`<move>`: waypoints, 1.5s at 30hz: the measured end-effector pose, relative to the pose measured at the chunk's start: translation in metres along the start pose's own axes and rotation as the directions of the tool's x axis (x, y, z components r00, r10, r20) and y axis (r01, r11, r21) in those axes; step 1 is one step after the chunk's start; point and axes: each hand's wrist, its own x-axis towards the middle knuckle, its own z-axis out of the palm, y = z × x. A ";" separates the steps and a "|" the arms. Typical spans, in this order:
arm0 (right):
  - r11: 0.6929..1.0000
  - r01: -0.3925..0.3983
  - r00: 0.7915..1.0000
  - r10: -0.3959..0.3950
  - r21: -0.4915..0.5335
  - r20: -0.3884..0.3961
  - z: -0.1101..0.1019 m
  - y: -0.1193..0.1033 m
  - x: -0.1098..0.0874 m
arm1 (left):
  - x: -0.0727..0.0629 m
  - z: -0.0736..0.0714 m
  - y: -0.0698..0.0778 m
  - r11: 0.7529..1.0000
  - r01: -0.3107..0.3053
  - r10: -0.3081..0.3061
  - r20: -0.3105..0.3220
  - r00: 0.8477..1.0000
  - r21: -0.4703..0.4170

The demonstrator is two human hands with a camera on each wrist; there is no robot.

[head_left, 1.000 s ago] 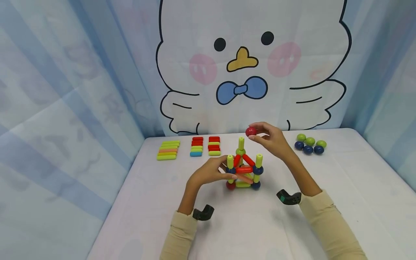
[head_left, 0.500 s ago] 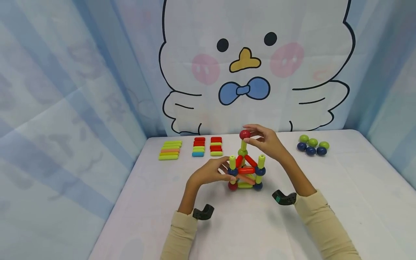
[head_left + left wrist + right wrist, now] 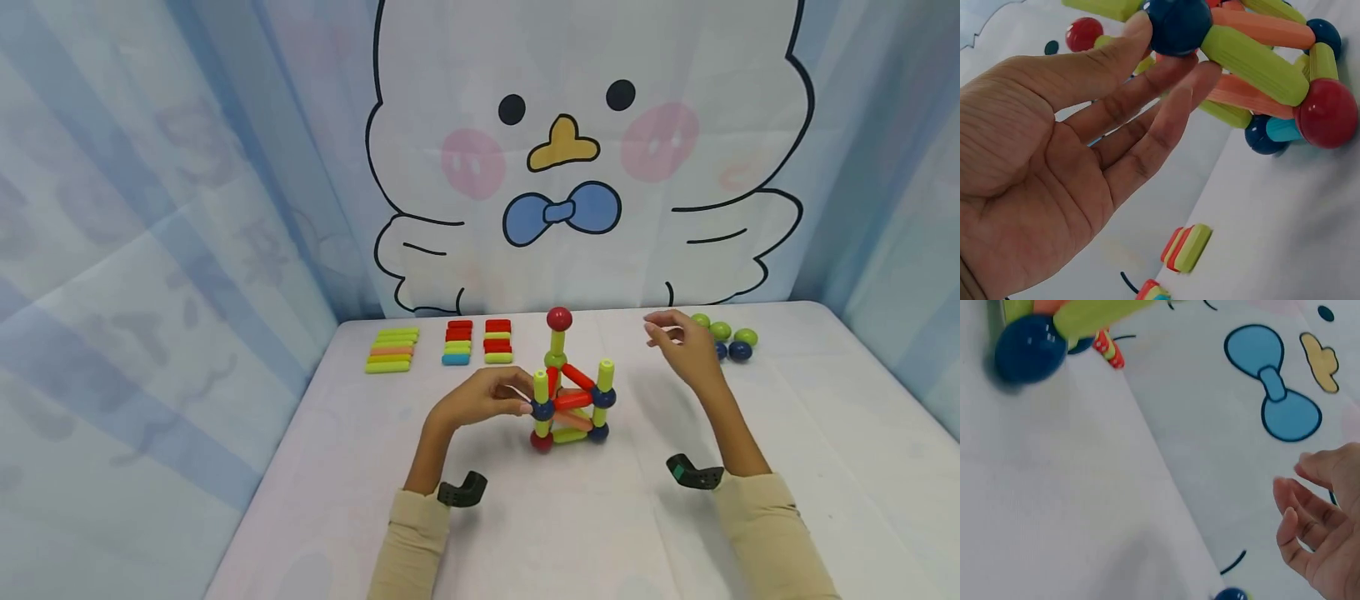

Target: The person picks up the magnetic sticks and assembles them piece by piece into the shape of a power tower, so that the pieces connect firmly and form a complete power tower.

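Observation:
A toy frame of magnetic-style rods and balls stands mid-table, with lime, red and orange rods (image 3: 573, 402). Its tallest rear post carries a red ball (image 3: 558, 318); the two front posts end in bare lime rods. My left hand (image 3: 487, 396) steadies the frame from the left, thumb and fingertips pinching a dark blue ball (image 3: 1179, 25) at the front-left corner. Below that ball, a lime rod leads down to a red ball (image 3: 1327, 114) on the table. My right hand (image 3: 686, 346) holds nothing; its fingers are loosely bent in the air, left of the loose balls.
Several loose green balls (image 3: 720, 331) and blue balls (image 3: 740, 351) sit at the back right, partly behind the right hand. At the back left lie rows of rods: long lime and orange ones (image 3: 393, 351), and shorter mixed ones (image 3: 457, 342). A printed curtain (image 3: 480, 267) hangs behind the table.
My right hand brought the red ball onto the rear post's top, let go, and moved right toward the loose balls. My left hand stayed at the frame, which turned slightly.

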 end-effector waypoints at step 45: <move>0.969 0.078 0.979 -0.120 0.235 0.166 -0.027 -0.019 -0.023 | 0.031 0.038 -0.024 0.979 -0.039 -0.002 -0.196 0.981 -0.202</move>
